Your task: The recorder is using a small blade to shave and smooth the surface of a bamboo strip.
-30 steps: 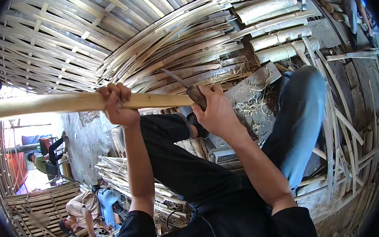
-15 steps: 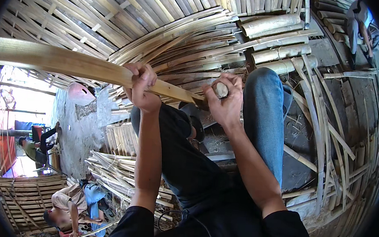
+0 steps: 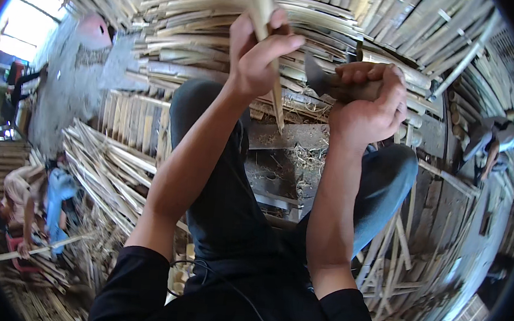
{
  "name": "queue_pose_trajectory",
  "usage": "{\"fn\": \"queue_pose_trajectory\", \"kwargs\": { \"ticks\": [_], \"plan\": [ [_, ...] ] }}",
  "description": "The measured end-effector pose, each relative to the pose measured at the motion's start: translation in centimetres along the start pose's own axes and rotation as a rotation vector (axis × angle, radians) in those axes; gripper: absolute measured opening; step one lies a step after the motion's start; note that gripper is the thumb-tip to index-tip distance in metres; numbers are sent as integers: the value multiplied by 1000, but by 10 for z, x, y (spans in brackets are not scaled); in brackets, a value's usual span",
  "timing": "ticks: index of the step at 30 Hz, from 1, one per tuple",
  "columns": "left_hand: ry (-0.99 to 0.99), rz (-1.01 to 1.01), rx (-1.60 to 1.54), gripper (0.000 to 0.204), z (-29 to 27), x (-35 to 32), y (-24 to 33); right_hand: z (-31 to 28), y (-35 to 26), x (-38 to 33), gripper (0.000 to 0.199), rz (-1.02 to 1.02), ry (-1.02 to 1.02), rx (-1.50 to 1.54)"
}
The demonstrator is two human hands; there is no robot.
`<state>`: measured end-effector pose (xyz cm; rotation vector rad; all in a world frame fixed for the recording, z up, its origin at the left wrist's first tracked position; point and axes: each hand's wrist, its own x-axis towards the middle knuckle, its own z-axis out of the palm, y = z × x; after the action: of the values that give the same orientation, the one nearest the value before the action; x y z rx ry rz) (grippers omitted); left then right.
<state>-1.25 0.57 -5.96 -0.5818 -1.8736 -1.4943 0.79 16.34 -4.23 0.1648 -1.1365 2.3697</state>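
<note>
- My left hand [image 3: 258, 55], upper centre of the frame: fingers wrapped tight around a pale, narrow bamboo strip [image 3: 271, 71] that runs from the top edge down to a tapered tip between my knees.
- My right hand [image 3: 367, 103], upper right of centre: fist clamped on the brown wooden handle of a dark-bladed knife [image 3: 320, 81]; blade points left, toward the strip, just apart from it.
- Stacked split bamboo slats [image 3: 111, 167] at centre left.
- Another person [image 3: 31, 197] crouches at lower left.

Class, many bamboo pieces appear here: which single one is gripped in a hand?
The bamboo strip clasped by the left hand, standing upright and tapering downward; the others lie stacked or scattered, untouched.
</note>
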Motion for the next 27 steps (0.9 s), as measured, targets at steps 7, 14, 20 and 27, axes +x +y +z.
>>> {"fn": "queue_pose_trajectory", "kwargs": {
  "ticks": [7, 14, 20, 27],
  "plan": [
    [-3, 380, -110, 12, -7, 6, -12, -6, 49, -14, 34, -175, -252, -425],
    [-37, -428, -556, 27, -8, 8, 8, -41, 111, -38, 34, -27, -230, -413],
    [35, -299, -318, 21, -22, 22, 10, 7, 42, -22, 36, 147, 70, 50],
    [241, -251, -374, 22, -26, 15, -24, 37, 73, -19, 16, 49, -26, 37]
  ]
}}
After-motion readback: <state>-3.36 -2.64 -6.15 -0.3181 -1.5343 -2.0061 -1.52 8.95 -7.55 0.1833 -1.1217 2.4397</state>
